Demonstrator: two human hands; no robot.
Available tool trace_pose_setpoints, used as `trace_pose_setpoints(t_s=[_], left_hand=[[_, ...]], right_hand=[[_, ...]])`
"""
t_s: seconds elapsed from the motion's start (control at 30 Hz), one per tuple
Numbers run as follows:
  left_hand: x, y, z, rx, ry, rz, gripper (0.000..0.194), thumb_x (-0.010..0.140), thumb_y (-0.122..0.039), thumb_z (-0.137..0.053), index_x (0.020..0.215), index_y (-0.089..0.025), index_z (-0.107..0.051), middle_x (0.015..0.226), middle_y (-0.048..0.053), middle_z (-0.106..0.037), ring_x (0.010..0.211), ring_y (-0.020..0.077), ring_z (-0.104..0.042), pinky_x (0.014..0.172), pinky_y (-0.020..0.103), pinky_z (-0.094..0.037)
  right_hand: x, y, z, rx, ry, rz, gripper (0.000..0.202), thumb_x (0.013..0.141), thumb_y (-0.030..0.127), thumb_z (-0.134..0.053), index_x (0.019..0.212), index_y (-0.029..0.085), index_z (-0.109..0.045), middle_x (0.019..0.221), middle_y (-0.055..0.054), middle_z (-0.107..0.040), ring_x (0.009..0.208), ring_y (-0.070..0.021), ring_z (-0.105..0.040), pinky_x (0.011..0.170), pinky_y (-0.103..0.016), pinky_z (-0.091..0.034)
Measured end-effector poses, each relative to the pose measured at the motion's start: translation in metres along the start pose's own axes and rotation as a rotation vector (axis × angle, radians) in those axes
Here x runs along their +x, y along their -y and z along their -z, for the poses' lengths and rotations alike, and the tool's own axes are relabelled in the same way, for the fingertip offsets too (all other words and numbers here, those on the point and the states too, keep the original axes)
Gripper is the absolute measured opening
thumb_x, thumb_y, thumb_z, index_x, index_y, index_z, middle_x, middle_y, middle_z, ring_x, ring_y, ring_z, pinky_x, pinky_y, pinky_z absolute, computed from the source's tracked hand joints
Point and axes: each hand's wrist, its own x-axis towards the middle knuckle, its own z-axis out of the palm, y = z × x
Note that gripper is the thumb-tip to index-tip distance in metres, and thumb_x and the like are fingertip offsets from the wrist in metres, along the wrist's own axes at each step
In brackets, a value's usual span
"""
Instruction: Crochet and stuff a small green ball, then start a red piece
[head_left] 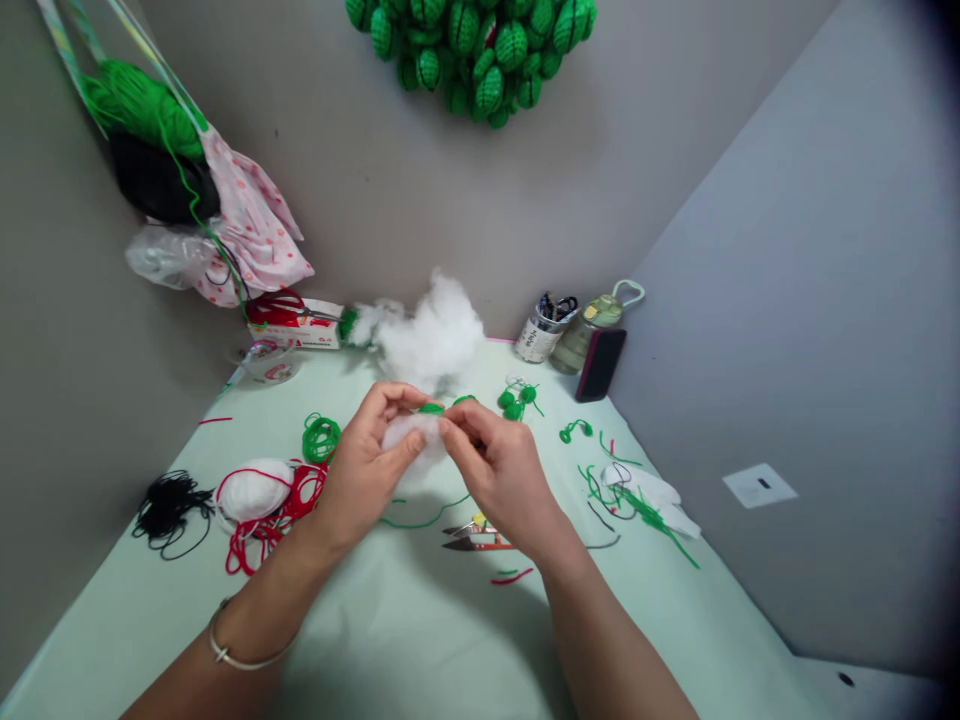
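Stuffing pile point(435, 335) behind the hands point(365, 458), yarn ball point(255, 490) left, phone point(601, 366) right.

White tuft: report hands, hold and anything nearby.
Left hand holding white tuft. Right hand at tuft's edge, grip unclear. Green piece between hands. Snips on table, below right hand.

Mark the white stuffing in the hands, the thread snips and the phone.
White stuffing point(415, 424): head view, on the visible middle of the tuft.
Thread snips point(489, 546): head view, on the orange handle.
Phone point(601, 366): head view, on its dark face.
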Motion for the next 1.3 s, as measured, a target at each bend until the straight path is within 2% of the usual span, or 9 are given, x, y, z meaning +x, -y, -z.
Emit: trace_pose_setpoints(t_s=[0.13,0.27,0.5,0.63,0.8,0.97,1.13,1.23,1.3], left_hand=[[0.003,0.002,0.003,-0.022,-0.010,0.058,0.019,0.083,-0.028,-0.076,0.094,-0.021,-0.063,0.093,0.001,-0.068,0.087,0.0181,-0.063,0.078,0.028,-0.048],[0.003,0.002,0.005,-0.046,-0.031,0.029,0.016,0.083,-0.022,-0.075,0.086,-0.021,-0.060,0.092,0.000,-0.068,0.089,0.0172,-0.063,0.085,0.029,-0.047],[-0.002,0.009,0.004,-0.139,-0.022,-0.036,0.017,0.088,-0.021,-0.072,0.090,-0.022,-0.056,0.097,-0.001,-0.058,0.091,0.0147,-0.058,0.084,0.026,-0.044],[-0.006,0.010,0.001,-0.001,-0.157,-0.177,0.019,0.083,-0.011,-0.069,0.086,-0.023,-0.054,0.089,-0.002,-0.052,0.087,0.0142,-0.054,0.082,0.025,-0.044],[-0.004,0.010,-0.005,0.158,-0.308,-0.313,0.020,0.080,-0.008,-0.065,0.090,-0.023,-0.055,0.090,-0.001,-0.055,0.087,0.0151,-0.056,0.083,0.027,-0.046],[-0.001,0.008,-0.004,0.128,-0.323,-0.226,0.020,0.078,-0.012,-0.063,0.094,-0.022,-0.056,0.096,0.001,-0.060,0.093,0.0167,-0.060,0.085,0.029,-0.048],[-0.003,0.003,-0.002,0.065,-0.209,-0.016,0.022,0.081,-0.027,-0.068,0.098,-0.022,-0.056,0.085,-0.003,-0.057,0.069,0.0138,-0.052,0.064,0.026,-0.042],[-0.005,-0.001,-0.001,0.142,-0.225,-0.062,0.020,0.079,-0.021,-0.069,0.092,-0.023,-0.055,0.089,-0.002,-0.058,0.081,0.0146,-0.055,0.074,0.025,-0.044],[-0.006,-0.005,0.000,0.145,-0.167,-0.045,0.018,0.082,-0.019,-0.068,0.092,-0.024,-0.053,0.098,-0.001,-0.061,0.089,0.0152,-0.057,0.080,0.025,-0.044]], right_hand=[[-0.005,0.003,-0.003,-0.205,0.023,0.181,0.018,0.103,0.023,-0.046,0.088,0.021,-0.057,0.072,0.001,-0.054,0.063,-0.0125,-0.044,0.064,-0.027,-0.036],[-0.007,0.003,-0.006,-0.240,0.073,0.256,0.017,0.102,0.020,-0.047,0.088,0.021,-0.055,0.069,0.003,-0.049,0.063,-0.0133,-0.043,0.062,-0.027,-0.034],[-0.005,0.012,-0.002,0.021,0.061,0.123,0.015,0.097,0.022,-0.055,0.083,0.022,-0.052,0.064,0.008,-0.038,0.056,-0.0096,-0.033,0.058,-0.025,-0.032],[-0.008,0.016,-0.005,0.013,0.069,0.147,0.016,0.100,0.020,-0.050,0.084,0.021,-0.051,0.067,0.007,-0.041,0.058,-0.0098,-0.035,0.060,-0.026,-0.032],[-0.010,0.015,-0.012,0.009,0.143,0.174,0.015,0.100,0.019,-0.048,0.085,0.021,-0.052,0.074,0.003,-0.049,0.064,-0.0110,-0.041,0.063,-0.026,-0.035],[-0.008,0.016,-0.011,0.138,0.176,0.104,0.016,0.099,0.024,-0.051,0.084,0.021,-0.052,0.064,0.007,-0.039,0.056,-0.0094,-0.032,0.057,-0.026,-0.031],[-0.007,0.016,-0.009,0.189,0.102,-0.029,0.022,0.100,0.032,-0.054,0.081,0.021,-0.054,0.059,0.009,-0.039,0.054,-0.0080,-0.031,0.054,-0.024,-0.028],[-0.006,0.014,-0.011,0.164,0.051,-0.026,0.027,0.099,0.034,-0.057,0.076,0.020,-0.054,0.060,0.008,-0.040,0.055,-0.0075,-0.033,0.054,-0.025,-0.028],[-0.005,0.013,-0.013,0.162,0.029,-0.024,0.029,0.099,0.033,-0.056,0.072,0.020,-0.053,0.060,0.008,-0.040,0.055,-0.0076,-0.033,0.055,-0.025,-0.028]])
